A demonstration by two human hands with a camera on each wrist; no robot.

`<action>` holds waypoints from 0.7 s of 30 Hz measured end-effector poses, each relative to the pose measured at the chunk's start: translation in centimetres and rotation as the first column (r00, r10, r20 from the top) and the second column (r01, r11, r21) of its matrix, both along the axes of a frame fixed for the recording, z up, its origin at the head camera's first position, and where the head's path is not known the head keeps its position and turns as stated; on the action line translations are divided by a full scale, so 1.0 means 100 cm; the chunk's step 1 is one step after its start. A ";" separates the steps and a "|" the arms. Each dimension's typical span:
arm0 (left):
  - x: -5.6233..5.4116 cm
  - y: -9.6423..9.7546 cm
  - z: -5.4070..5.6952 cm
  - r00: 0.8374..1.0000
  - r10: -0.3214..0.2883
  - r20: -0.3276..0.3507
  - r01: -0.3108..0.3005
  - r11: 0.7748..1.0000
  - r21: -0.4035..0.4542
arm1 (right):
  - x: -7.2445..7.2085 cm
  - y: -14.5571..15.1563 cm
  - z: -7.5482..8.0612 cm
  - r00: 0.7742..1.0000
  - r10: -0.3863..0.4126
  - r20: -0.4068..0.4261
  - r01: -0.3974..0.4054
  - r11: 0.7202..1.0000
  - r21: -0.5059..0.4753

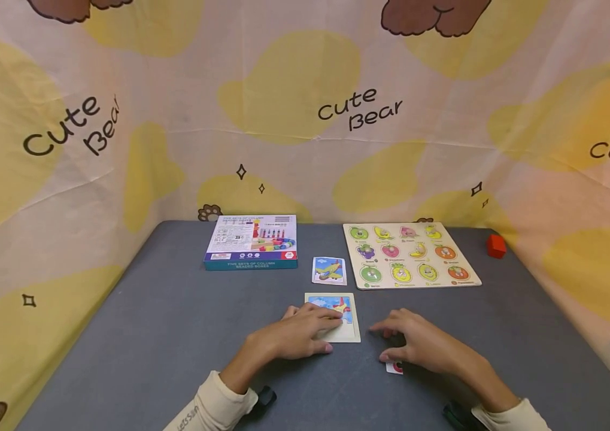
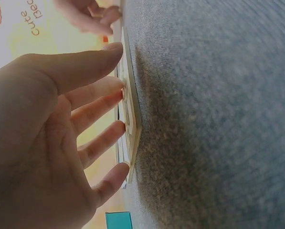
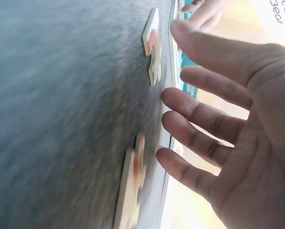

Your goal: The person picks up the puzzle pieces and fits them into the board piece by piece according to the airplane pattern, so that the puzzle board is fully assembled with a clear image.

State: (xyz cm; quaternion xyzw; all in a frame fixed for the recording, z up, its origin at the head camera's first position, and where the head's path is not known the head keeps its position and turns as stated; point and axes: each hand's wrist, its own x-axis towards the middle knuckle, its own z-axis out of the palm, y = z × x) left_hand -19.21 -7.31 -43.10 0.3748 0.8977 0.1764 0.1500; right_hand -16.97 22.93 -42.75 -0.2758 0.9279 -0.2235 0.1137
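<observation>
My left hand (image 1: 295,333) rests on a small wooden jigsaw board (image 1: 354,329), its spread fingertips touching the board's surface in the left wrist view. The part of the picture that shows has blue sky and a red-and-yellow shape; my fingers cover the rest. To the right, my right hand (image 1: 424,342) hovers low over the table with loosely bent fingers, holding nothing. Under its thumb lies a jigsaw piece (image 1: 394,367) with a red mark, partly hidden. The right wrist view shows loose jigsaw pieces (image 3: 153,45) flat on the table and a blurred one (image 3: 129,188) nearer the camera.
Behind the board lies an airplane picture card (image 1: 329,270). A boxed bead set (image 1: 251,242) is at the back left, a fruit puzzle board (image 1: 412,256) at the back right, and a red block (image 1: 495,246) beyond it. A printed curtain (image 1: 283,120) surrounds the grey table (image 1: 175,335).
</observation>
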 end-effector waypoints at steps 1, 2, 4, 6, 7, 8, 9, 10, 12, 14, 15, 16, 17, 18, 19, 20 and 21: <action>0.000 0.000 0.000 1.000 -0.001 0.000 0.001 1.000 0.003 | 0.003 0.003 0.001 1.000 -0.005 0.004 0.005 1.000 0.004; 0.000 0.000 -0.001 1.000 -0.002 0.000 0.002 1.000 0.006 | 0.006 0.006 0.001 1.000 -0.011 0.012 0.011 1.000 0.008; 0.001 0.000 0.000 1.000 -0.002 0.000 0.002 1.000 0.010 | 0.010 0.012 0.001 1.000 -0.022 0.018 0.022 1.000 0.017; 0.001 0.000 -0.001 1.000 -0.002 0.000 0.002 1.000 0.014 | 0.015 0.018 0.001 0.999 -0.032 0.017 0.032 0.999 0.023; 0.001 0.000 -0.001 1.000 -0.002 0.003 0.002 1.000 0.015 | 0.016 0.021 0.000 1.000 -0.023 0.002 0.023 1.000 0.016; 0.000 0.000 -0.001 1.000 -0.002 0.007 0.002 1.000 0.016 | 0.018 0.024 0.000 1.000 -0.017 -0.011 0.017 1.000 0.009; 0.000 0.000 0.000 1.000 -0.002 0.010 0.002 1.000 0.016 | 0.020 0.026 -0.001 1.000 -0.011 -0.027 0.011 1.000 0.002; 0.000 0.000 0.000 1.000 -0.001 0.015 0.001 1.000 0.017 | 0.021 0.028 -0.002 0.999 -0.005 -0.037 0.005 1.000 -0.005; 0.000 0.000 0.000 1.000 -0.001 0.021 0.000 1.000 0.019 | 0.023 0.030 -0.003 0.999 0.001 -0.050 -0.002 1.000 -0.015; 0.000 0.000 0.000 1.000 0.000 0.024 0.000 1.000 0.020 | 0.025 0.031 -0.003 0.998 0.002 -0.055 -0.003 1.000 -0.017; 0.000 0.000 0.001 1.000 -0.001 0.025 0.000 1.000 0.019 | 0.025 0.031 -0.003 0.998 0.005 -0.064 -0.007 1.000 -0.018; 0.000 0.000 0.001 1.000 -0.001 0.027 0.000 1.000 0.020 | 0.025 0.030 -0.004 0.997 0.011 -0.079 -0.013 1.000 -0.019; 0.000 0.000 0.001 1.000 -0.001 0.027 0.001 1.000 0.020 | 0.025 0.030 -0.004 0.995 0.017 -0.100 -0.019 1.000 -0.018; 0.000 0.000 0.001 1.000 -0.002 0.028 0.002 1.000 0.020 | 0.025 0.029 -0.005 0.992 0.024 -0.122 -0.026 1.000 -0.015; 0.000 0.000 0.000 1.000 -0.002 0.028 0.001 1.000 0.019 | 0.025 0.028 -0.005 0.989 0.030 -0.148 -0.033 0.999 -0.012; 0.000 0.000 0.000 1.000 -0.001 0.028 0.001 1.000 0.018 | 0.025 0.027 -0.005 0.984 0.037 -0.173 -0.039 0.999 -0.008; 0.000 0.000 0.001 1.000 -0.001 0.028 0.001 1.000 0.018 | 0.024 0.027 -0.005 0.980 0.042 -0.193 -0.043 0.999 -0.002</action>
